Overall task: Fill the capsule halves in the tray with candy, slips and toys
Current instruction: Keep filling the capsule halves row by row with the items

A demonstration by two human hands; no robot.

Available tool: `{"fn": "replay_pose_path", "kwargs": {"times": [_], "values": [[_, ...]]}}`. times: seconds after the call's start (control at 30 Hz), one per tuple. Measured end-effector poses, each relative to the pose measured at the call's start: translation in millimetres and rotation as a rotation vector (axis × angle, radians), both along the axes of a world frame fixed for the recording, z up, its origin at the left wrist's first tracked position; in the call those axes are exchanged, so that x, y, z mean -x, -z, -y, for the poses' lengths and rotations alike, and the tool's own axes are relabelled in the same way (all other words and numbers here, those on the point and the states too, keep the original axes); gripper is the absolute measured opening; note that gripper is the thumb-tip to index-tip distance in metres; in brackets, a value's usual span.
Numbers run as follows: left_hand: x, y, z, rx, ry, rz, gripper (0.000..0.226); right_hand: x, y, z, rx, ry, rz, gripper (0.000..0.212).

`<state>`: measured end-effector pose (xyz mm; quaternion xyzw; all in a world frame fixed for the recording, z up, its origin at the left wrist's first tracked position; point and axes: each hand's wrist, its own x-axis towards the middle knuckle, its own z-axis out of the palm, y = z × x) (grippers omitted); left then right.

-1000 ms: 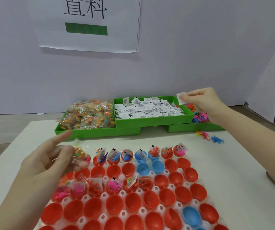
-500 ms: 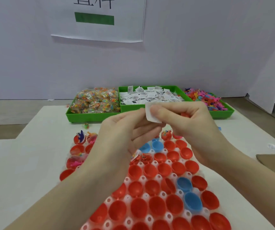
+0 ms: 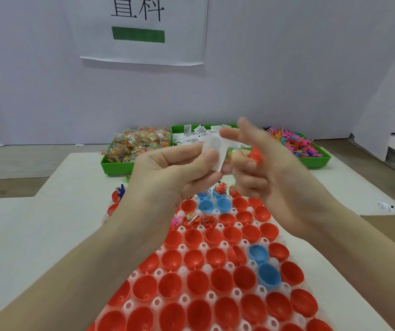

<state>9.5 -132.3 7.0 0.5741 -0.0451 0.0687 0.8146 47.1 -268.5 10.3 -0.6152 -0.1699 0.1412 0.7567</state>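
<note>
I hold both hands up over the tray point(image 3: 182, 247), close together, so I can put one set of things together before I drop it in. My left hand point(image 3: 168, 177) pinches a white slip point(image 3: 213, 151) between thumb and fingers. My right hand point(image 3: 270, 177) is blurry. Its lower fingers curl round a small candy bag point(image 3: 231, 155) and an orange toy point(image 3: 255, 155), while its two top fingers stick out straight.

The tray sits on the table point(image 3: 24, 235) right under my hands, so the drop is short. Most capsule halves point(image 3: 215, 280) near me are bare inside, and a few at the far end already hold things. I think this set goes in a bare cup by the filled ones.

The green bins at the back keep the candy point(image 3: 139, 144), more slips point(image 3: 191, 137) and toys point(image 3: 294, 144) within easy reach.
</note>
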Motion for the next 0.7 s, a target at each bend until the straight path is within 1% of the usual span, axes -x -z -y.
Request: {"fn": "replay_pose_path", "kwargs": {"times": [0.03,0.1,0.17,0.23,0.27,0.37,0.43,0.53,0.57,0.63,0.7], "values": [[1,1,0,-0.028,-0.019,-0.001,0.02,0,-1,2,-0.089,-0.038,-0.053,0.045],[3,3,1,-0.086,-0.052,0.008,0.018,0,-2,8,-0.22,-0.065,-0.071,0.049],[4,6,3,-0.129,-0.084,0.017,0.012,1,-2,12,-0.226,-0.038,-0.021,0.048],[5,7,6,-0.145,-0.096,0.019,0.009,2,-1,15,-0.156,-0.006,0.082,0.039],[5,8,7,-0.139,-0.098,0.014,0.008,4,-1,16,-0.096,0.023,0.164,0.036],[7,9,9,-0.14,-0.101,0.028,0.007,9,0,18,0.091,0.159,0.411,0.035],[7,10,10,-0.159,-0.105,0.052,0.007,13,0,20,0.125,0.198,0.489,0.028],[7,11,10,-0.183,-0.093,0.069,0.008,14,-2,20,0.214,0.2,0.593,0.016],[7,11,10,-0.186,-0.084,0.072,0.008,14,-3,21,0.251,0.202,0.615,0.017],[6,11,11,-0.175,-0.066,0.078,0.009,13,-4,22,0.328,0.198,0.644,0.026],[6,12,11,-0.175,-0.046,0.08,0.011,13,-7,21,0.4,0.185,0.64,0.029]]}}
